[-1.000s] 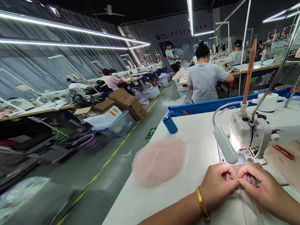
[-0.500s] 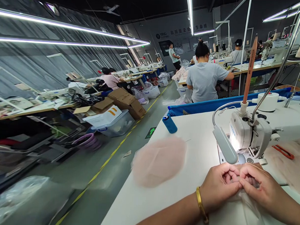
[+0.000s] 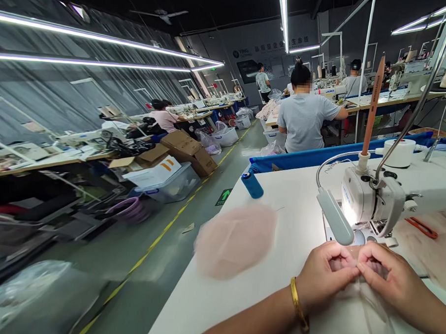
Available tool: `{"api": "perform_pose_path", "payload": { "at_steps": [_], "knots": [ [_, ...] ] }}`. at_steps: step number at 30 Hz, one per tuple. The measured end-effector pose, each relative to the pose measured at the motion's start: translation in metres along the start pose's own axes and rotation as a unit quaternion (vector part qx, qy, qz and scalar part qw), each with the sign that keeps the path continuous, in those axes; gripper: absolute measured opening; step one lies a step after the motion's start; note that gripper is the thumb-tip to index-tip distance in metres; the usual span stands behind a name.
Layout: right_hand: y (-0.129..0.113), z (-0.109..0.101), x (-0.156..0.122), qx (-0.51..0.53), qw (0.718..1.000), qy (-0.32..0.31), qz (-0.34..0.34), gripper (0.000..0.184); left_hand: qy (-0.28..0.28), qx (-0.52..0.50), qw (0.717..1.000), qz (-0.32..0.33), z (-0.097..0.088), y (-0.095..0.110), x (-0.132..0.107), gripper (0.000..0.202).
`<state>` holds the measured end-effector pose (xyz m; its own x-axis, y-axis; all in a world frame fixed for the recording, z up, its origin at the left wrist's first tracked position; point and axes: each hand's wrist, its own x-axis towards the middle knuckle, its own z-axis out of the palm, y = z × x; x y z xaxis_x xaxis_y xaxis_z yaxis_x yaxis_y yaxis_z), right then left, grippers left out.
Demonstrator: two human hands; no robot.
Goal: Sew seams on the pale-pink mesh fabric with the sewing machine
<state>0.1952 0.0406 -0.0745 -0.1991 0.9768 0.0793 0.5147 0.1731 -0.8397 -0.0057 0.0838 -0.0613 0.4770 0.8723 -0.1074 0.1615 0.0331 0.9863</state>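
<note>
My left hand [image 3: 323,276], with a gold bangle [image 3: 298,304] on the wrist, and my right hand [image 3: 390,280] meet on the white table just in front of the sewing machine [image 3: 373,198]. Both hands are closed in a pinch on a thin sheer pinkish fabric piece [image 3: 368,296] that trails toward me. The fingertips of both hands touch each other. The machine's lamp [image 3: 334,216] hangs just above my left hand.
A stack of round pink mesh pieces [image 3: 234,240] lies left of my hands. A blue thread spool [image 3: 252,184] stands further back, orange snips [image 3: 422,227] lie right of the machine. Other people sit at tables beyond; boxes and bins line the aisle at left.
My two hands have stayed together, shifting slightly toward the machine while the fingers work the fabric. The view has drifted a little.
</note>
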Motion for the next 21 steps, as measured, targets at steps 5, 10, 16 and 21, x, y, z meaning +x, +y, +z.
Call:
{"api": "perform_pose_path", "payload": {
  "at_steps": [5,10,16,21],
  "knots": [
    [-0.0006,0.0013,-0.0001,0.021,1.0,0.0,0.008,0.031,-0.01,-0.028,1.0,-0.011,0.0,0.0008,-0.0001,0.025],
    [-0.0041,0.0025,-0.0013,0.053,0.998,0.01,0.025,0.035,-0.012,-0.065,0.997,-0.035,0.0011,0.0005,-0.0002,0.03],
    [-0.0061,0.0045,-0.0015,0.087,0.995,-0.013,0.055,0.044,-0.011,-0.093,0.995,-0.03,0.0023,0.0016,-0.0007,0.038],
    [-0.0042,-0.0005,0.0024,0.1,0.992,-0.051,0.06,0.043,-0.016,-0.079,0.996,-0.032,0.0026,0.0006,0.0009,0.035]
  ]
}}
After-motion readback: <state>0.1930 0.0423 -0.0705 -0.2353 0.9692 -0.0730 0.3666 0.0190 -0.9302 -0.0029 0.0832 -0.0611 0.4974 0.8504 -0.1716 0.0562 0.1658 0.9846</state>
